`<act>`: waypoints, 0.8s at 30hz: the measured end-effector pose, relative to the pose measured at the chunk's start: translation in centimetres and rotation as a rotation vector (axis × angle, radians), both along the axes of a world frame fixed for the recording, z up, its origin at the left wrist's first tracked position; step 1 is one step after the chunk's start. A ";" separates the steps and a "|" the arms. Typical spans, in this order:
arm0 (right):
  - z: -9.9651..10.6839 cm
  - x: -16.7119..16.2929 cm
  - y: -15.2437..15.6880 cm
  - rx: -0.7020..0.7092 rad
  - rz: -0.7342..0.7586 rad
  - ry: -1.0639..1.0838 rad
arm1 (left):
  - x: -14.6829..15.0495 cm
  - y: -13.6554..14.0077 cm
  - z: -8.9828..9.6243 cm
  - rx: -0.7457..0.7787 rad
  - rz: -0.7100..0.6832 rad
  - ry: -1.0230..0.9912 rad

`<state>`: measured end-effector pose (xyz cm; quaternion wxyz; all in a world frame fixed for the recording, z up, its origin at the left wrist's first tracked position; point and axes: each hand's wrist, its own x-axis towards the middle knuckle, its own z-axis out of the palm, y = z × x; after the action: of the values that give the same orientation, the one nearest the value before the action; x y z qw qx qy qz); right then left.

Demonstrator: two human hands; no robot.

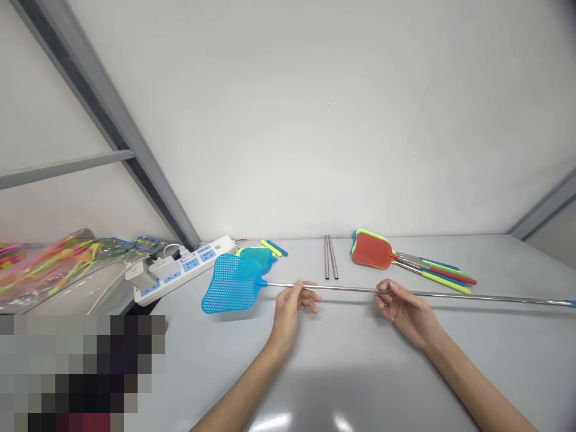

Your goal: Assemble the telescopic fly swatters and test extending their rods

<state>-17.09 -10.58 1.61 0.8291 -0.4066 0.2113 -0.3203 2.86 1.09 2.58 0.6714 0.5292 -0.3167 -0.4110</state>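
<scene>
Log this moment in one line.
left hand: holds thin silver metal rod near blue perforated swatter head | right hand: same rod, farther from head | beyond: two short silver metal tubes

There is one long swatter [227,291] and a pile [372,251] of at least three, overlap hiding the exact number. There are two tubes [326,258], two loose grips [271,248], at least two loose heads [257,255], one power strip [186,273] and three plugs [164,268].
</scene>
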 end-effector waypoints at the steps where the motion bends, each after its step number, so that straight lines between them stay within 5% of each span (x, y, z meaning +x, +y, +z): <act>1: -0.1 0.1 0.1 -0.013 0.010 0.011 | -0.1 0.0 0.0 0.005 -0.033 -0.010; 7: -0.4 0.7 0.9 -0.130 0.088 0.090 | -0.5 -0.3 -0.7 0.030 -0.242 -0.002; 17: 0.1 2.5 1.3 -0.188 0.069 0.086 | -0.9 0.2 -0.4 -0.005 -0.369 0.002; 24: 1.9 4.4 1.3 -0.346 0.248 0.196 | 0.1 0.2 0.0 -0.038 -0.480 0.061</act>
<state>-12.72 -9.32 3.46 0.7556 -0.5946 0.1813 -0.2066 2.98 1.32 2.54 0.5734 0.4134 -0.4205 -0.5688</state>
